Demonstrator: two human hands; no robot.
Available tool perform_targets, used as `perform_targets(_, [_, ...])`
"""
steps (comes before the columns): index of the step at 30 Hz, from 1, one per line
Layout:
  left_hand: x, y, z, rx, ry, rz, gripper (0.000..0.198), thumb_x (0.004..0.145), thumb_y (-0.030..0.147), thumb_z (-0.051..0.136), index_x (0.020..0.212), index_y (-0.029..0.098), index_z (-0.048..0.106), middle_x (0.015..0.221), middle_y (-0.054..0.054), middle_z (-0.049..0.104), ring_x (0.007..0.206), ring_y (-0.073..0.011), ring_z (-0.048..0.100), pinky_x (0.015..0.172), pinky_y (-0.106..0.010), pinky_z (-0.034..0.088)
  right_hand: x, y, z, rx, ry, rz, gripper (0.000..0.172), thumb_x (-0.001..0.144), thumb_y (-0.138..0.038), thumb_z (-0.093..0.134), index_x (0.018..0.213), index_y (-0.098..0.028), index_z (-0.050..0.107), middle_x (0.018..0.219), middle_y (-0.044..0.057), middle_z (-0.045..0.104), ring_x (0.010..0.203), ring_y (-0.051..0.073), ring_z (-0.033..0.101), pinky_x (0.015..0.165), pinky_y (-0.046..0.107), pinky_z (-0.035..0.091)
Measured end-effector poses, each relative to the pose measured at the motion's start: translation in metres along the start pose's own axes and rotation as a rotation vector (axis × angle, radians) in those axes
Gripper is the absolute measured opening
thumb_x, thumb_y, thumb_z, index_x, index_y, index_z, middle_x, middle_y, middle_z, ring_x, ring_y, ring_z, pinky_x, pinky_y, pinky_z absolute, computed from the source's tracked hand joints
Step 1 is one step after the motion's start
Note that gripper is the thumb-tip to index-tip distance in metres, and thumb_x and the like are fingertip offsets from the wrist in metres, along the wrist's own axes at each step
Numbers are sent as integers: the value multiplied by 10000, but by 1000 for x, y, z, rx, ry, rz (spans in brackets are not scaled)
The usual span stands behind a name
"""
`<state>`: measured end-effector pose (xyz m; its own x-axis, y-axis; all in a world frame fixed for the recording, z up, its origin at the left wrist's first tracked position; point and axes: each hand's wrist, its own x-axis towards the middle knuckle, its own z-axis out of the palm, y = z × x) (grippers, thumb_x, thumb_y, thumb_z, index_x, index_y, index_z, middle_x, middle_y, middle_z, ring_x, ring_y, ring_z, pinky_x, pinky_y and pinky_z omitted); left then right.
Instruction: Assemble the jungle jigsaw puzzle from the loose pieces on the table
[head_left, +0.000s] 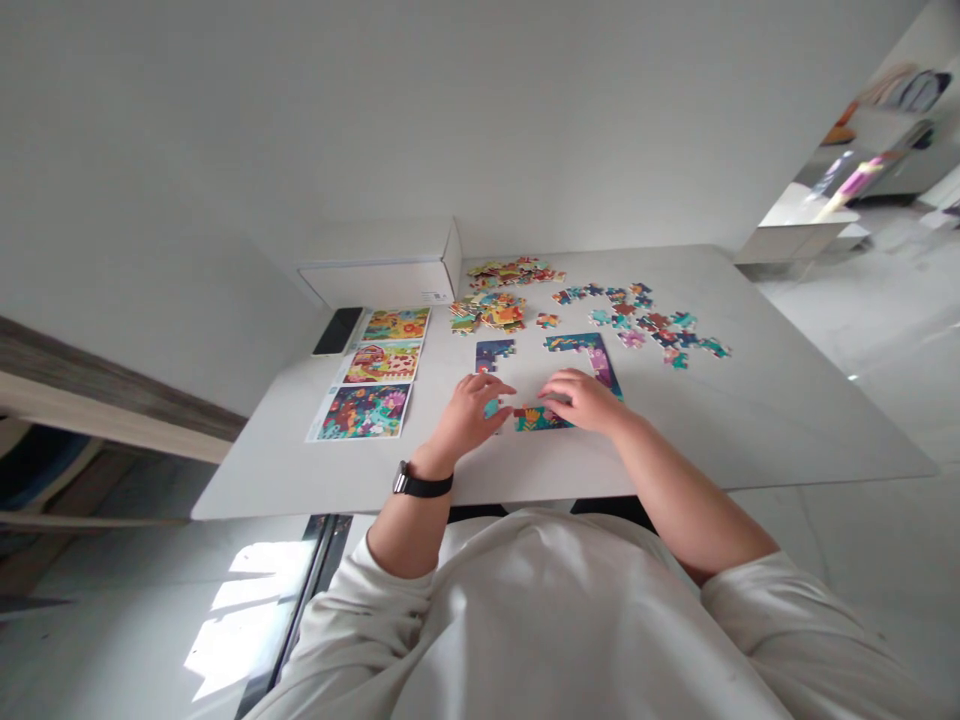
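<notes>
A partly joined jigsaw puzzle (609, 372) lies flat on the table, with dark blue edges and a gap in its middle. My left hand (471, 408) is over its left side, thumb and fingers apart, with a teal puzzle piece (491, 408) showing between them on the table. Over the lower right part is my right hand (585, 398), its fingers curved and apart from the thumb, close to the bottom strip (536, 419) with an orange plant. A joined dark blue corner (495, 354) sits above my left hand. What lies under the fingers is partly hidden.
Loose puzzle pieces (654, 322) are scattered at the back right. Two piles, one yellow-orange (491, 312) and one red-yellow (514, 271), lie behind. Three picture cards (364, 411), a black phone (338, 331) and a white box (382, 280) are on the left.
</notes>
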<state>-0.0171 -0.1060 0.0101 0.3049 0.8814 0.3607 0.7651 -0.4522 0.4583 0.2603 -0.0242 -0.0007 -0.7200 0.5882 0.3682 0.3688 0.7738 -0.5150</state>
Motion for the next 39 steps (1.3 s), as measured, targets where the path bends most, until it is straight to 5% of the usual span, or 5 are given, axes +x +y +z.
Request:
perform_targets(3, [-10, -13, -20, -2, 71, -37, 215, 1018, 298, 712, 1219, 238, 758, 1212, -92, 742, 1177, -264, 696, 1106, -451, 543, 1, -4, 5, 1, -80, -62, 171, 985, -195, 738, 1120, -245, 830, 1122, 83, 801, 1073, 256, 725, 1026, 427, 546])
perform_targets(7, [-27, -26, -34, 23, 7, -29, 266, 972, 322, 777, 1226, 246, 754, 1276, -94, 759, 1234, -282, 695, 1139, -486, 537, 1, -11, 8, -16, -148, -84, 211, 955, -189, 786, 1145, -262, 840, 1145, 73, 797, 1070, 255, 722, 1026, 429, 529])
perform_targets(21, [-31, -49, -27, 67, -116, 15, 312, 925, 456, 823, 1184, 283, 843, 1361, -91, 788, 1283, -318, 715, 1181, -526, 522, 0, -7, 13, -57, -233, -72, 227, 920, -173, 818, 1094, -311, 863, 1168, 50, 802, 1124, 258, 704, 1042, 430, 483])
perform_targets(33, [-8, -57, -38, 120, -226, 106, 315, 884, 488, 839, 1137, 300, 843, 1266, -80, 820, 1205, -301, 748, 1158, -494, 511, 3, -14, 10, -50, -132, -29, 203, 945, -203, 828, 1136, -270, 825, 1233, 71, 788, 1173, 253, 704, 1098, 442, 506])
perform_targets(39, [24, -52, -45, 130, -217, 173, 234, 949, 500, 760, 1028, 297, 846, 1091, -66, 841, 1080, -279, 768, 1101, -470, 540, 6, -7, -23, -85, 3, 38, 211, 1006, -233, 745, 1198, -291, 809, 1330, 85, 763, 1288, 267, 678, 1174, 483, 505])
